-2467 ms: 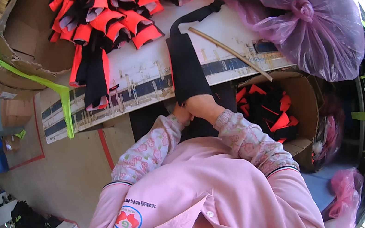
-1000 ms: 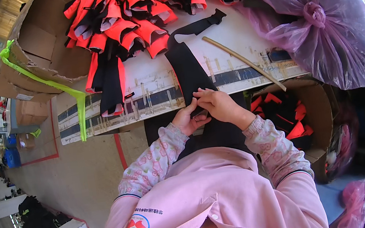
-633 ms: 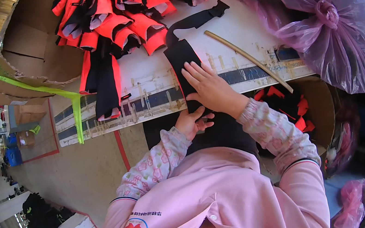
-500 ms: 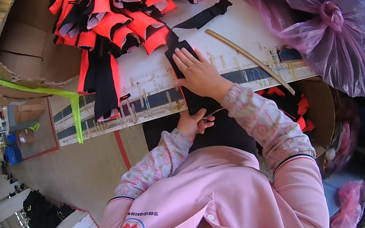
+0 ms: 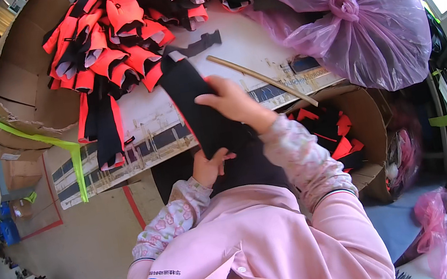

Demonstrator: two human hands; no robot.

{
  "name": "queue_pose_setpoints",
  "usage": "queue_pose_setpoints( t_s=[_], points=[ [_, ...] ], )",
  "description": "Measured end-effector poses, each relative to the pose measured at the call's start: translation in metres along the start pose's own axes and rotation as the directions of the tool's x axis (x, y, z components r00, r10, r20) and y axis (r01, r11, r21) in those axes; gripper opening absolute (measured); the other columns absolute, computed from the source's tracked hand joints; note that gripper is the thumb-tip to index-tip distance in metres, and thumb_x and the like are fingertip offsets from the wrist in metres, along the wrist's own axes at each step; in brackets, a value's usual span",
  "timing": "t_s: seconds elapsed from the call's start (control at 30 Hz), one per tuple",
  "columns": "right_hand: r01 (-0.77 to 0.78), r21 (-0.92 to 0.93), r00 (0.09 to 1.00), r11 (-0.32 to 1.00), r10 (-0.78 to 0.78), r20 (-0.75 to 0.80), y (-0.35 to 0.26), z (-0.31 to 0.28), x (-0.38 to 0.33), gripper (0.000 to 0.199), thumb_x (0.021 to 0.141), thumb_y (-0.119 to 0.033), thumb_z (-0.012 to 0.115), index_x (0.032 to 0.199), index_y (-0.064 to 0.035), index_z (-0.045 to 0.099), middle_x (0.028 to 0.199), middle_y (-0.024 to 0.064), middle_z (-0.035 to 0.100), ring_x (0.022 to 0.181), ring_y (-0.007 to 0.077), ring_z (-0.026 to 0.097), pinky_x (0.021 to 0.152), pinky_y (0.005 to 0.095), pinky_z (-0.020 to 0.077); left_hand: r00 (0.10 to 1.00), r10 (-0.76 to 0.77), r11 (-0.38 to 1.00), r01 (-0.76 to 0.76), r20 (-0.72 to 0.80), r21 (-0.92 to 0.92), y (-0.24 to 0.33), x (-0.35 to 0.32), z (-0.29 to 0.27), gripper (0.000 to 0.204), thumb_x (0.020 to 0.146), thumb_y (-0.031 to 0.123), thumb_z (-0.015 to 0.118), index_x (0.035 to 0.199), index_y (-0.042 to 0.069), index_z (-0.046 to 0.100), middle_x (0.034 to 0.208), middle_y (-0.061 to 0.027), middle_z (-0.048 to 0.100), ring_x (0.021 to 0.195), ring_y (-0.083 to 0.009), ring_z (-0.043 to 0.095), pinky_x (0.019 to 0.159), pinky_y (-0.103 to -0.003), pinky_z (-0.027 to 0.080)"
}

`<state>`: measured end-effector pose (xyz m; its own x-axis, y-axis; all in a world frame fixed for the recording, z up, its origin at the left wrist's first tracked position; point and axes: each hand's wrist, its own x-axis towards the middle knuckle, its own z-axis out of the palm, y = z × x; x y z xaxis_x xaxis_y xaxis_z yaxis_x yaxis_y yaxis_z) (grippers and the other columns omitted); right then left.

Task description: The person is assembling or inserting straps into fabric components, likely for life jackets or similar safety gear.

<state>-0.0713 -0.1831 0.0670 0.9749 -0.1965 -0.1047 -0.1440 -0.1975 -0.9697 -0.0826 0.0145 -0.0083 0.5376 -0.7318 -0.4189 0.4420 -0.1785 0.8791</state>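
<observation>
A long black fabric piece (image 5: 196,106) with an orange edge lies slantwise over the table's near edge, its lower end over my lap. From its far end runs a dark strap (image 5: 201,44). My left hand (image 5: 210,167) pinches the piece's lower end, thumb on top. My right hand (image 5: 235,103) grips its right side, the thumb across the black face and the fingers partly hidden. Left of the piece is a heap of orange and black sewn pieces (image 5: 126,56); a few hang toward the table's near edge.
A thin wooden strip (image 5: 261,80) lies on the worn white table (image 5: 148,155). A tied purple plastic bag (image 5: 344,5) stands at the far right. One cardboard box (image 5: 23,99) is at the left. Another open box (image 5: 377,118), holding orange and black pieces, sits below the table's right side.
My right hand has gone from lying flat on the black piece to gripping its right side. The piece's upper face now shows more fully. The whole view has shifted and tilted.
</observation>
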Motion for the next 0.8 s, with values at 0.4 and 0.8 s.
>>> queue_pose_setpoints(
  t_s=[0.4,0.8],
  points=[
    [-0.218,0.286,0.859,0.933,0.323,-0.398,-0.027,-0.247,-0.354,0.061,0.069,0.000,0.060,0.127,0.0034,0.042,0.118,0.0142,0.054,0.107,0.0226,0.054,0.090,0.0319,0.0436,0.467,0.832,0.471,-0.310,-0.299,0.826,0.101,0.001,-0.116,0.020,0.081,0.014,0.063,0.097,0.003,0.061,0.087,-0.0090,0.062,0.081,-0.0204,0.060,0.074,-0.030,0.047],
    [0.085,-0.839,0.900,0.538,-0.402,-0.166,0.040,-0.107,-0.124,0.033,0.077,-0.003,0.054,0.111,-0.0063,0.057,0.106,0.0122,0.059,0.103,0.0287,0.053,0.087,0.0388,0.0419,0.673,0.527,0.727,-0.040,-0.519,0.686,0.063,-0.032,-0.262,0.061,0.076,0.029,0.071,0.124,0.003,0.043,0.109,-0.0108,0.054,0.094,-0.0193,0.057,0.077,-0.032,0.049]
  ],
)
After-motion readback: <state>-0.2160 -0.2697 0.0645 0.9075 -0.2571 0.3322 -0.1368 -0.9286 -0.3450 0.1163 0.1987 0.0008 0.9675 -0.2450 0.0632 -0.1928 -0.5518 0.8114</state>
